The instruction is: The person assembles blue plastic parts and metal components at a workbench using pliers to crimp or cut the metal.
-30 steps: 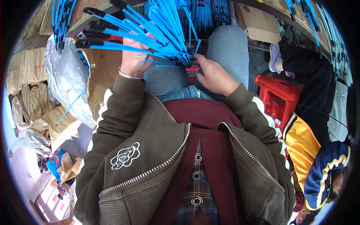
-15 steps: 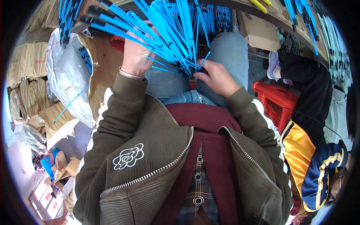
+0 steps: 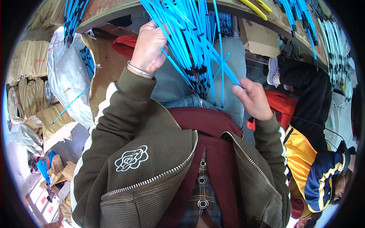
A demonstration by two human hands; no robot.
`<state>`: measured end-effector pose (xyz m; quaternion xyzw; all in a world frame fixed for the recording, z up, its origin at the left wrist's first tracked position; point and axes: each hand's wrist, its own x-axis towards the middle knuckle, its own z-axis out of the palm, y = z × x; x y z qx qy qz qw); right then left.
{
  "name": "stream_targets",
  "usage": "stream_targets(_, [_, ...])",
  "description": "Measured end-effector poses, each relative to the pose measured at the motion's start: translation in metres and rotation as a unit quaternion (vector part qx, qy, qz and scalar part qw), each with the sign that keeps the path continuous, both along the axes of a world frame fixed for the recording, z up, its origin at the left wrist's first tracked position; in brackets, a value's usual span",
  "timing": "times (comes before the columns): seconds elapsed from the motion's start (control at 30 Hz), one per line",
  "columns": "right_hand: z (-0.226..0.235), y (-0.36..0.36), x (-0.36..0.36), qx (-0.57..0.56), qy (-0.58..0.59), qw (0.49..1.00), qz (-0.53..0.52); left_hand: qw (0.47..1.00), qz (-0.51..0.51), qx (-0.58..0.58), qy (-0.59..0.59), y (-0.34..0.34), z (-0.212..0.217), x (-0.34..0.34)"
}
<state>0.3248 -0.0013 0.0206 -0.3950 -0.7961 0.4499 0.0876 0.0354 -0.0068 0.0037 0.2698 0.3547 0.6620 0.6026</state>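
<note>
A thick bundle of thin blue plastic rods (image 3: 186, 41) with black bands and tips fans out above my lap. My left hand (image 3: 150, 47) is closed round the bundle's left side; some of its fingers are hidden behind the rods. The black ends (image 3: 198, 78) hang down over my thighs. On the right, my right hand (image 3: 254, 98) pinches the end of a flat blue strip (image 3: 229, 72), perhaps several rods lying together, which slants out from the bundle. A few loose rods hang between the strip and my right thigh.
A wooden table edge (image 3: 114, 11) crosses the top, with more rod bundles (image 3: 74, 19) hanging over it and yellow pieces (image 3: 254, 8) on it. An open cardboard box (image 3: 260, 38) lies beneath. Red stool (image 3: 279, 102) and a seated person (image 3: 304, 152) are right; plastic sacks (image 3: 68, 72) left.
My right hand has moved right, away from the bundle's black ends, drawing the blue strip outward. The bundle has swung more upright, its lower ends lower, while my left hand keeps holding it.
</note>
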Motion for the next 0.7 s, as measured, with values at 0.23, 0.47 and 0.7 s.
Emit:
stream_targets(0.23, [0.07,-0.01,0.027,0.153,-0.014,0.982,-0.11,0.992,0.128,-0.022,0.002,0.008,0.021,0.018])
stream_targets(0.47, [0.12,-0.029,0.019,0.112,-0.026,0.983,-0.145,0.978,0.203,0.049,0.024,0.023,0.024,0.012])
stream_targets(0.7, [0.062,-0.008,-0.002,0.181,0.042,0.98,-0.068,0.983,0.094,0.154,0.031,0.019,0.031,-0.007])
